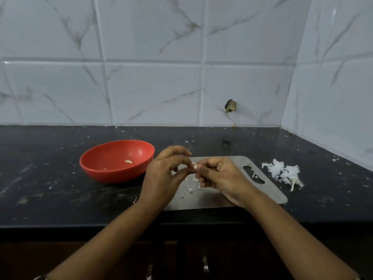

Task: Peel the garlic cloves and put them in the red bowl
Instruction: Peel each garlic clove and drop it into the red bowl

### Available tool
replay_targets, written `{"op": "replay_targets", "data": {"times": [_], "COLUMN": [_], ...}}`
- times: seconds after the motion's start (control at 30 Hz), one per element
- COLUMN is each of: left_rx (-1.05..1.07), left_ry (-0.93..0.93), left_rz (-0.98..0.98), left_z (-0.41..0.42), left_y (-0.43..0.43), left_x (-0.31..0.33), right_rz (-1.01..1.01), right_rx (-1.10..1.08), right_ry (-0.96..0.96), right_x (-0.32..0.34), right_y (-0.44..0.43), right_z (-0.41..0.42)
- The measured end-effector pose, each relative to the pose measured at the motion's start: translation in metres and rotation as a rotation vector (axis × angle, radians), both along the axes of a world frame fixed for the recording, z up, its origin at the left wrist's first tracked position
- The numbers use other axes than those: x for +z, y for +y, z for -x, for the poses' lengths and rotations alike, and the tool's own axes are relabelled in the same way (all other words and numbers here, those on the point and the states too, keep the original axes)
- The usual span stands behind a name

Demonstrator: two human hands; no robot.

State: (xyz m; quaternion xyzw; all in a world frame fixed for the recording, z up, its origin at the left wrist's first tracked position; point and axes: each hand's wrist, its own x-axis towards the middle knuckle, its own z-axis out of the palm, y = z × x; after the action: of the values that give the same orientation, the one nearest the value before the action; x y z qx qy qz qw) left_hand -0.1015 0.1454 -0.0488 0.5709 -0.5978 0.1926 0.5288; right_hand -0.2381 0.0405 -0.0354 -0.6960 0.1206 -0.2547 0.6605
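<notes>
Pinching one small garlic clove (195,167) between their fingertips, the left hand (163,174) and right hand (220,176) are meeting over a steel cutting board (268,190), while the red bowl (113,175), holding one peeled clove (128,162), is sitting just left of that grip, nearer the left hand.

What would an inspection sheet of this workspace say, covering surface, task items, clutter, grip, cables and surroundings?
Surface: black counter speckled with white bits; steel board lies flat on it under the hands.
Job's things: red bowl left of the board holds a peeled clove; a garlic clove is held above the board.
Clutter: skin pile right of the board; skin flakes on the board.
Grip: left hand and right hand both pinch the garlic clove.
Cables: nothing seen.
Surroundings: marbled wall tiles; a hole in one.
</notes>
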Motion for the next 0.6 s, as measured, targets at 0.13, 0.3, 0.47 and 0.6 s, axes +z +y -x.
{"op": "replay_targets", "data": {"times": [0.13,0.3,0.47,0.6], "left_rx": [-0.003,-0.020,-0.036,-0.045], "left_ry": [-0.013,-0.017,0.021,0.028], "left_rz": [-0.006,-0.021,-0.017,-0.051], "left_z": [-0.0005,-0.0026,-0.0018,-0.0025], "left_y": [-0.0002,-0.0029,-0.0024,-0.0011], "left_x": [0.0000,-0.0021,-0.0003,0.0002], "right_rz": [-0.007,0.003,0.006,0.016], "right_rx": [-0.005,-0.012,-0.011,-0.001], "right_ry": [0.003,-0.005,-0.005,0.005], "right_x": [-0.0008,-0.0012,-0.0009,-0.0004], "right_y": [-0.0004,-0.0007,-0.0011,0.0000], "right_z": [-0.0005,-0.0012,-0.0002,0.0012]}}
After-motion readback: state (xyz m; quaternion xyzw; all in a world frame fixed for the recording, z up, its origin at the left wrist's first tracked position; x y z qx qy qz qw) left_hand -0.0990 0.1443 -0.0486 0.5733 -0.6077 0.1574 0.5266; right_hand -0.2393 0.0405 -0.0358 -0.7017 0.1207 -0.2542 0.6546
